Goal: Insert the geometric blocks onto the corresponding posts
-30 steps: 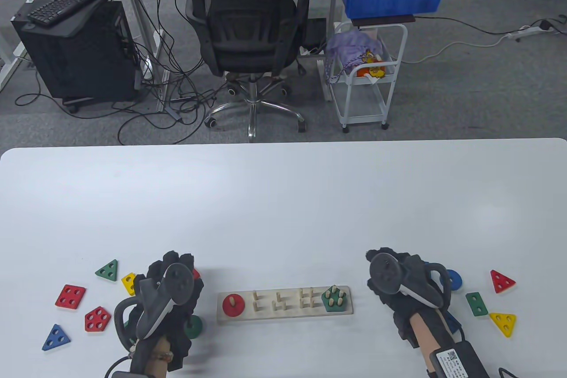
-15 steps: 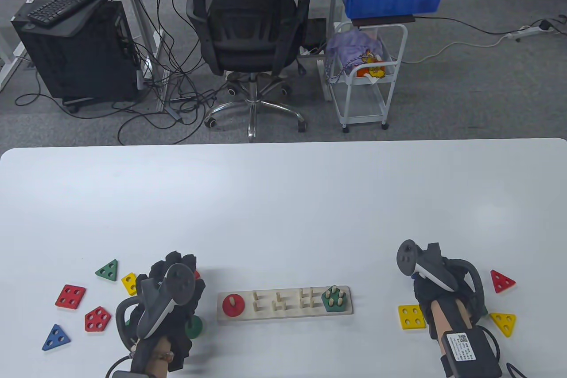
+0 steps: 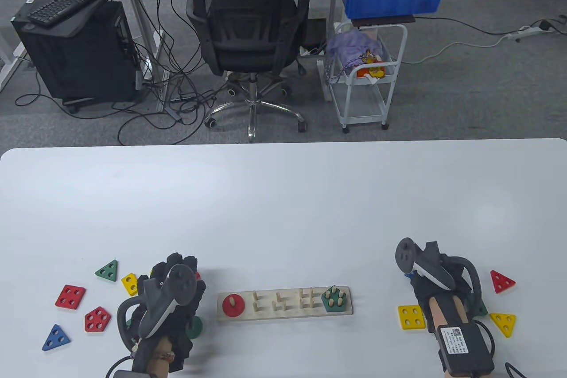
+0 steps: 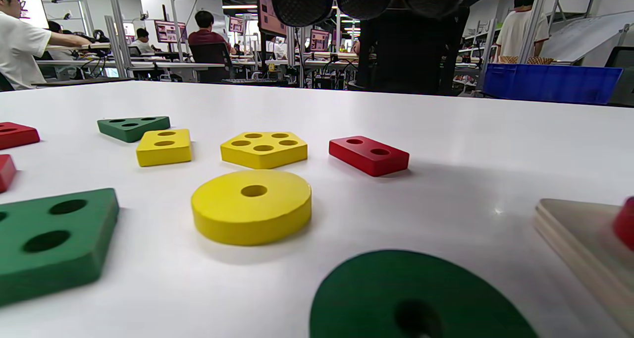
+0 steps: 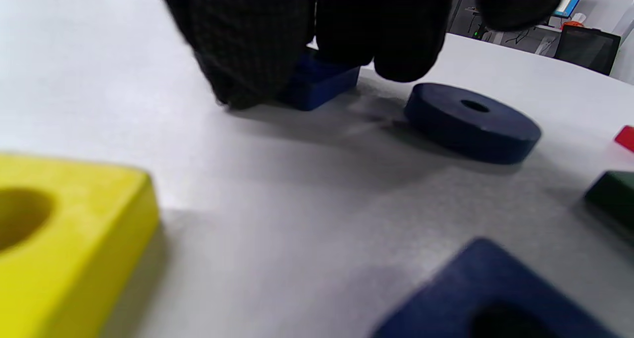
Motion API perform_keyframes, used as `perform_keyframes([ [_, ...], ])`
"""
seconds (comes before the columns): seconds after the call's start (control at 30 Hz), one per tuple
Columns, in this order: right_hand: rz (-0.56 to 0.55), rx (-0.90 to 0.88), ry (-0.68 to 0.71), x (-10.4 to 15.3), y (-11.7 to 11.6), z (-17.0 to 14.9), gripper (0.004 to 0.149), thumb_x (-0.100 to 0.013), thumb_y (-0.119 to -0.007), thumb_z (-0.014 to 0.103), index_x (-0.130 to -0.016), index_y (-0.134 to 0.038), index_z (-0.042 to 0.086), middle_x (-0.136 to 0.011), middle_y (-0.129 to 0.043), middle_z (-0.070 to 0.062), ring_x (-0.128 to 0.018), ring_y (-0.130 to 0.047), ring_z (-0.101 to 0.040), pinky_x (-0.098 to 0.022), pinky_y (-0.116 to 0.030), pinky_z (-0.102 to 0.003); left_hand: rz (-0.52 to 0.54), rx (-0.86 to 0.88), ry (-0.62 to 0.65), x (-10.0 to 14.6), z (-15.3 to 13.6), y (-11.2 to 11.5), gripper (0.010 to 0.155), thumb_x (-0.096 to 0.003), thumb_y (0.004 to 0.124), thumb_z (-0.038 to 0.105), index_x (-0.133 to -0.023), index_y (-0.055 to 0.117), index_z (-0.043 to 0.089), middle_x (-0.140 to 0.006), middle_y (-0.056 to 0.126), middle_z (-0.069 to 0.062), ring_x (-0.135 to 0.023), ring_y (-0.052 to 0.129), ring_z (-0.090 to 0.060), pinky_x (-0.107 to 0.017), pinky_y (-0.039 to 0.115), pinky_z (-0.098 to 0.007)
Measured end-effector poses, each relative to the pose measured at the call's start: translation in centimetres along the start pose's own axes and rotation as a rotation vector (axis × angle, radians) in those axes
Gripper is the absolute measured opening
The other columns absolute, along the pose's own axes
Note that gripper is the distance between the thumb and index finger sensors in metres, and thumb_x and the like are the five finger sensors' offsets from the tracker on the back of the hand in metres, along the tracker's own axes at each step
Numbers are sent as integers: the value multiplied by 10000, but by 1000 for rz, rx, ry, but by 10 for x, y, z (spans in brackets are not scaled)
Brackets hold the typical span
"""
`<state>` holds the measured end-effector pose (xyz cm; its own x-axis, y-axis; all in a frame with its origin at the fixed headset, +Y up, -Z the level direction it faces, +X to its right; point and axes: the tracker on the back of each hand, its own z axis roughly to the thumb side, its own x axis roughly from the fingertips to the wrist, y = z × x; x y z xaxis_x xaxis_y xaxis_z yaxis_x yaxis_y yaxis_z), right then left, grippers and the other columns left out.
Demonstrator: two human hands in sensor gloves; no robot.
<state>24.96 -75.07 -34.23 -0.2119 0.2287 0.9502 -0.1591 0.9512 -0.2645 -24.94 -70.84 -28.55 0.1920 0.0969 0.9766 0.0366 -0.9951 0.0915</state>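
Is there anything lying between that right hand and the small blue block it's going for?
Nothing visible does. In the right wrist view the right hand's fingertips are already down at the small blue block; whether they touch is unclear. The dark blue disc lies off to one side.

Right hand (image 5: 317,35) fingers cover most of a blue block (image 5: 322,78); grip indeterminate. Green disc (image 4: 416,298) cut off at bottom edge.

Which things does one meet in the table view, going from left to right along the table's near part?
Blue triangle → red square → red pentagon → left hand → board → yellow square → right hand → yellow triangle.
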Motion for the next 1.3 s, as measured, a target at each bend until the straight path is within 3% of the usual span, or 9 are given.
perform_keyframes([
  [0.17,0,-6,-3,-2,0,-1,567,-387,-870,312,-901,-638,257,-964,-753,-124,-811,-843,-367,-584,-678,-621,-4,1,0,0,0,0,659,-402,621,635,-1037,528,485,-1203,460,155,-1143,547,-182,-824,444,-575],
  [0.47,-51,27,26,2,-1,-1,690,-351,-884,433,-946,-646,178,-889,-838,-149,-703,-896,-361,-571,-670,-644,-30,40,33,1,4,0,660,-402,616,641,-1037,525,489,-1205,462,154,-1143,550,-184,-822,450,-574],
  [0.57,-84,8,61,8,5,1,700,-338,-890,442,-942,-653,179,-884,-844,-145,-692,-904,-359,-565,-676,-643,-42,91,47,1,4,-1,661,-403,614,643,-1039,524,486,-1204,465,152,-1140,556,-186,-820,458,-570],
  [0.73,-243,-102,190,29,29,13,709,-328,-893,451,-940,-655,181,-885,-841,-138,-682,-914,-350,-542,-698,-638,-47,199,91,5,9,-5,663,-404,612,645,-1040,523,479,-1195,492,139,-1102,627,-174,-809,518,-532],
  [0.9,-361,-161,381,57,50,44,703,-326,-892,460,-933,-664,187,-881,-847,-133,-678,-924,-343,-528,-715,-635,-82,311,179,14,27,-6,666,-407,612,644,-1044,517,474,-1192,501,130,-1083,649,-172,-802,543,-511],
  [1.07,-449,-132,590,91,61,89,697,-327,-893,464,-930,-667,197,-887,-839,-127,-682,-918,-342,-529,-717,-638,-60,213,186,18,35,-5,664,-406,615,642,-1042,525,475,-1194,497,133,-1099,628,-177,-808,519,-532],
  [1.3,-446,1,746,119,61,142,667,-329,-892,463,-913,-695,208,-887,-845,-115,-692,-920,-335,-555,-693,-661,-55,181,176,19,35,-6,662,-405,619,638,-1041,531,472,-1196,491,129,-1106,614,-183,-812,503,-541],
])
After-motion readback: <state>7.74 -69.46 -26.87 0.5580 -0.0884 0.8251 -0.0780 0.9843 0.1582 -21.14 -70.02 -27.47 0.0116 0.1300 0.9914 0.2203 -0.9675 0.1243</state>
